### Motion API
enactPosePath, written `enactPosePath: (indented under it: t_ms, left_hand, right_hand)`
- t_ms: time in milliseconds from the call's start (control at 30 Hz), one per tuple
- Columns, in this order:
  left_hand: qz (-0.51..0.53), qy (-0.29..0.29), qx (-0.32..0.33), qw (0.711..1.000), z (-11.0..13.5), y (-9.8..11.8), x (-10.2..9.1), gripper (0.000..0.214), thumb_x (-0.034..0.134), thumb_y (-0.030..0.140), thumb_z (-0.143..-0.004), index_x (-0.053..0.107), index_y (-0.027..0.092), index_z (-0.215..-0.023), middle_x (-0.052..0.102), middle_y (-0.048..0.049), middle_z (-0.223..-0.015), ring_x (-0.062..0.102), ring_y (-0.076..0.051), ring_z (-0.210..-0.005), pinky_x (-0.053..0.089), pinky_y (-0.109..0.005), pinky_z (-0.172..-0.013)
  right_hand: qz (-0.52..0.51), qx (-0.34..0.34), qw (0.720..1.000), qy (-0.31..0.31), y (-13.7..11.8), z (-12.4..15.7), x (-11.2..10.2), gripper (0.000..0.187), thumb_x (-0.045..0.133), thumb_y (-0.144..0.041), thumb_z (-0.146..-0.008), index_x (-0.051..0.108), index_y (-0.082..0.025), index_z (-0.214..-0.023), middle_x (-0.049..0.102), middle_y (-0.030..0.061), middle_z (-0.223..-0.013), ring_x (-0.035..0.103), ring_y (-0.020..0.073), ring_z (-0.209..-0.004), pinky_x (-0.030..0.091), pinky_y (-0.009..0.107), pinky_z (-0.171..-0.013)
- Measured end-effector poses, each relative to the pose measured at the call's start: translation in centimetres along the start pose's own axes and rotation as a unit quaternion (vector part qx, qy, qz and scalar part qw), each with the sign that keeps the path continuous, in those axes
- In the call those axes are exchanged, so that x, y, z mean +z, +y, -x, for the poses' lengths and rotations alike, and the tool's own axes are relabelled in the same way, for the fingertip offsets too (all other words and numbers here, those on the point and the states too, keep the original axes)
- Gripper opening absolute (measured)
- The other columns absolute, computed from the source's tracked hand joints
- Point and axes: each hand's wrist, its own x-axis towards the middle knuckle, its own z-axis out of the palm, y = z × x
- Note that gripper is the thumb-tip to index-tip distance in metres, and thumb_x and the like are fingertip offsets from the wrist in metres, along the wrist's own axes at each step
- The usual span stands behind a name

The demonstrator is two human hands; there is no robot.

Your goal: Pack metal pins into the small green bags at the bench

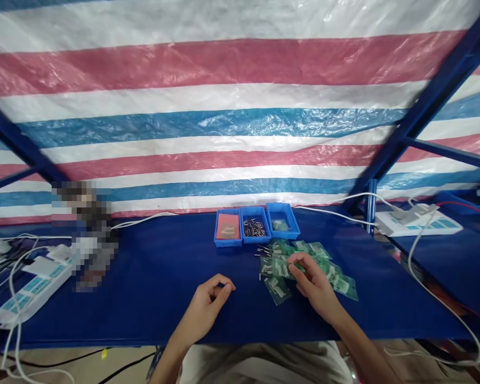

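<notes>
My right hand point(314, 285) pinches the edge of a small clear plastic bag point(280, 266) between thumb and fingers, over a pile of similar greenish bags point(346, 287) with small pale parts inside. One such bag point(277, 289) lies at the pile's near side. A few loose metal pins point(263, 250) are scattered at the pile's left edge. To the left, my left hand point(212, 304) rests on the blue tabletop with its fingers curled in and thumb against the index finger; nothing shows in it.
Three blue bins stand at the back: one with a pink sheet point(228, 220), one with dark metal pins point(254, 228), one with a few clear bags point(280, 225). White power strips point(36, 290) with cables lie at both sides. A striped tarp point(224, 160) hangs behind.
</notes>
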Motion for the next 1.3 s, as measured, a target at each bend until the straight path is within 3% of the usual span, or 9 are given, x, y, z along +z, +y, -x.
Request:
enactPosePath:
  t_ms: [133, 333, 567, 667, 767, 933, 1133, 1300]
  left_hand:
    - [-0.041, 0.006, 0.037, 0.998, -1.2, 1.3, 1.0, 0.042, 0.052, 0.058, -0.107, 0.069, 0.020, -0.108, 0.034, 0.0058, -0.065, 0.027, -0.013, -0.060, 0.021, -0.026, -0.056]
    - [-0.177, -0.030, 0.169, 0.969, -5.6, 3.9, 2.2, 0.033, 0.049, 0.045, -0.111, 0.061, 0.022, -0.131, 0.054, 0.0041, -0.072, 0.052, -0.016, -0.065, 0.035, -0.026, -0.064]
    - [-0.289, -0.013, 0.298, 0.910, -10.3, 3.3, 2.6, 0.038, 0.044, 0.045, -0.114, 0.054, 0.020, -0.142, 0.067, -0.0038, -0.095, 0.068, -0.019, -0.086, 0.052, -0.029, -0.078]
    - [-0.327, -0.021, 0.352, 0.877, -10.7, 2.4, 3.1, 0.038, 0.047, 0.046, -0.113, 0.053, 0.021, -0.141, 0.068, -0.0097, -0.116, 0.069, -0.022, -0.106, 0.058, -0.030, -0.085]
    - [-0.330, -0.008, 0.384, 0.862, -10.7, 1.6, 3.5, 0.047, 0.052, 0.050, -0.110, 0.047, 0.021, -0.146, 0.064, -0.0144, -0.134, 0.067, -0.025, -0.122, 0.061, -0.033, -0.087]
    - [-0.294, 0.021, 0.400, 0.868, -10.8, 0.8, 3.7, 0.053, 0.059, 0.053, -0.107, 0.046, 0.020, -0.147, 0.065, -0.0140, -0.133, 0.066, -0.025, -0.126, 0.062, -0.036, -0.097]
    - [-0.312, 0.030, 0.415, 0.854, -11.2, 0.9, 3.6, 0.031, 0.053, 0.039, -0.112, 0.058, 0.021, -0.136, 0.067, -0.0106, -0.124, 0.067, -0.022, -0.116, 0.060, -0.032, -0.090]
    - [-0.310, 0.054, 0.416, 0.853, -11.1, 1.1, 3.8, 0.026, 0.047, 0.034, -0.114, 0.067, 0.018, -0.118, 0.070, -0.0093, -0.111, 0.066, -0.020, -0.103, 0.057, -0.030, -0.086]
  right_hand:
    - [0.018, -0.017, 1.000, 0.006, -0.3, 0.2, -0.1, 0.036, 0.069, -0.059, -0.099, 0.060, -0.027, -0.112, 0.044, -0.0039, -0.084, 0.024, 0.0058, -0.049, 0.024, 0.024, -0.040]
    - [0.033, -0.038, 0.998, 0.025, -0.8, -0.6, 0.1, 0.035, 0.069, -0.059, -0.099, 0.062, -0.028, -0.113, 0.048, -0.0027, -0.082, 0.028, 0.0075, -0.047, 0.023, 0.026, -0.041]
    - [0.087, -0.116, 0.989, 0.022, -3.1, -3.4, 1.1, 0.030, 0.068, -0.056, -0.100, 0.068, -0.027, -0.108, 0.055, 0.0015, -0.086, 0.031, 0.0121, -0.053, 0.028, 0.028, -0.047]
    - [0.087, -0.133, 0.987, 0.031, -3.2, -3.9, 1.0, 0.029, 0.069, -0.055, -0.099, 0.069, -0.026, -0.105, 0.058, 0.0030, -0.089, 0.035, 0.0127, -0.055, 0.030, 0.029, -0.049]
    - [0.084, -0.123, 0.988, 0.035, -2.5, -3.9, 0.9, 0.027, 0.070, -0.053, -0.100, 0.070, -0.026, -0.105, 0.061, 0.0042, -0.091, 0.039, 0.0141, -0.058, 0.031, 0.029, -0.050]
    - [0.078, -0.092, 0.992, 0.028, -1.2, -3.6, 1.1, 0.025, 0.068, -0.050, -0.100, 0.072, -0.026, -0.108, 0.063, 0.0032, -0.085, 0.038, 0.0129, -0.053, 0.030, 0.029, -0.048]
    - [0.076, -0.073, 0.994, -0.002, -1.2, -3.3, 1.2, 0.026, 0.062, -0.046, -0.102, 0.073, -0.026, -0.113, 0.061, 0.0007, -0.075, 0.041, 0.0135, -0.050, 0.036, 0.029, -0.048]
    - [0.119, -0.106, 0.987, -0.013, -1.3, -3.2, 1.4, 0.025, 0.066, -0.046, -0.102, 0.073, -0.026, -0.116, 0.070, 0.0064, -0.096, 0.058, 0.0192, -0.068, 0.047, 0.032, -0.060]
